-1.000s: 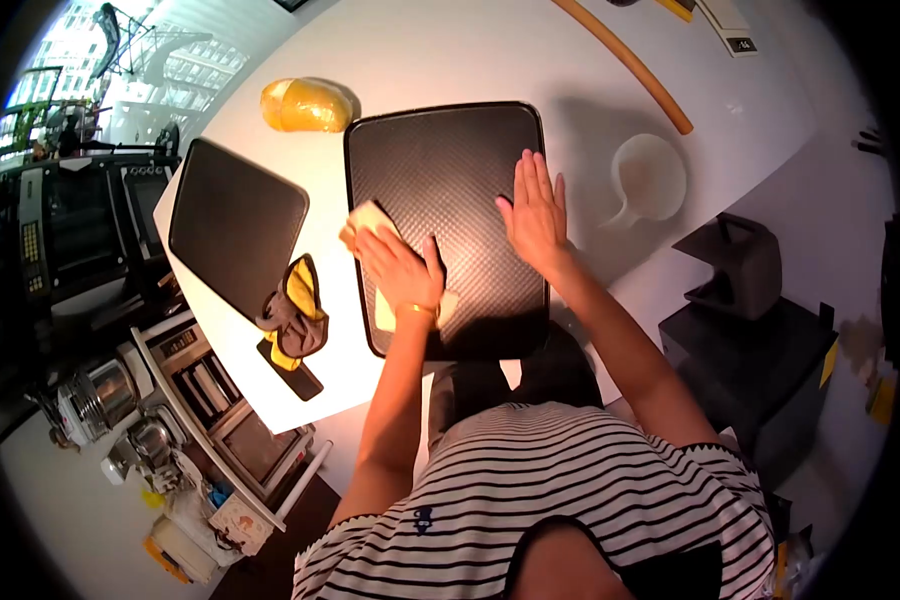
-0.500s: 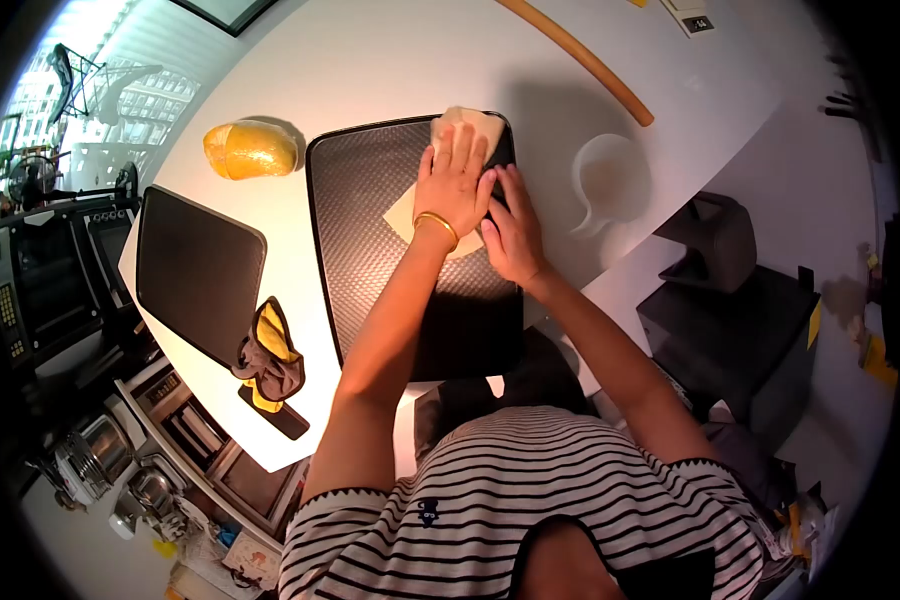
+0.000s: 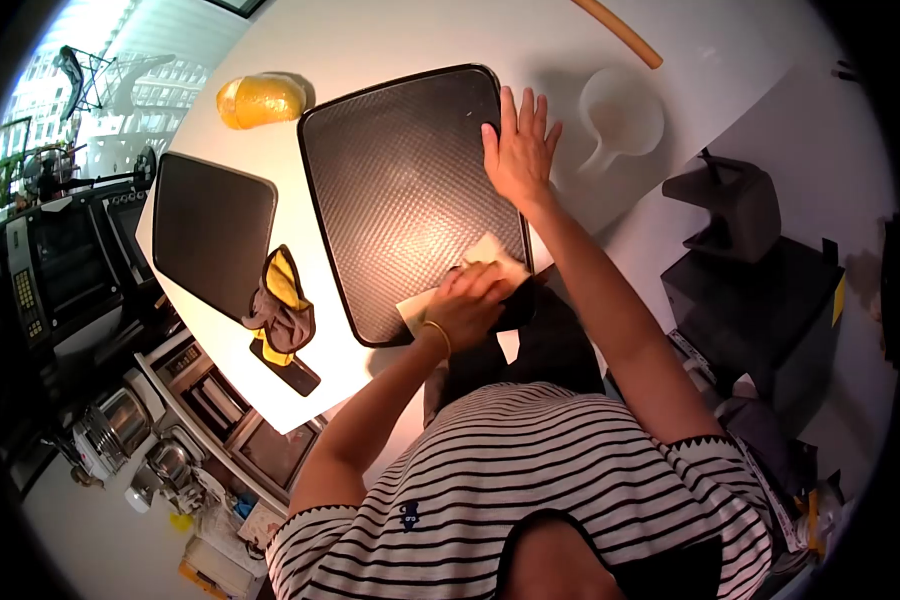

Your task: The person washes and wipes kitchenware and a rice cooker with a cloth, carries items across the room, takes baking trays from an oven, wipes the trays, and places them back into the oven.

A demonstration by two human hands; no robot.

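Observation:
A large black textured baking tray (image 3: pixel 400 180) lies on the white table in front of me. My left hand (image 3: pixel 470 300), with a gold bracelet at the wrist, is near the tray's front right corner. Its fingers are bent over a crumpled beige paper towel (image 3: pixel 495 258) and press it on the tray. Part of the towel is hidden under the hand. My right hand (image 3: pixel 522 150) rests against the tray's right rim, fingers apart, thumb over the edge, holding nothing.
A smaller black tray (image 3: pixel 213 235) lies to the left, with a grey and yellow cloth (image 3: pixel 288 300) at its corner. Behind stands a yellow plastic-wrapped bundle (image 3: pixel 262 101). On the right are a white translucent scoop (image 3: pixel 622 112) and a wooden stick (image 3: pixel 620 32).
My left hand has slid the paper towel from the tray's far right corner to the near right. My right hand has moved up to the right rim, and its fingers have spread.

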